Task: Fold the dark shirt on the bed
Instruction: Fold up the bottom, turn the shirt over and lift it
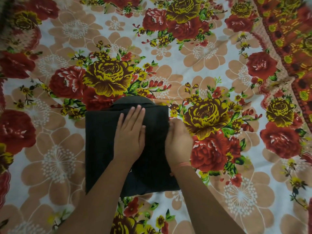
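Note:
The dark shirt [101, 146] lies on the bed as a compact folded rectangle, its collar showing at the far edge. My left hand [130, 134] rests flat on the middle of it, fingers together and pointing away from me. At the shirt's right edge my right hand [178, 142] has its fingers curled onto the fabric; the fingertips are hidden, so I cannot tell whether it pinches the cloth or only presses it.
A floral bedsheet [168, 53] with red and yellow roses covers the bed all around the shirt. A red and orange patterned border [290, 39] runs along the far right of the sheet.

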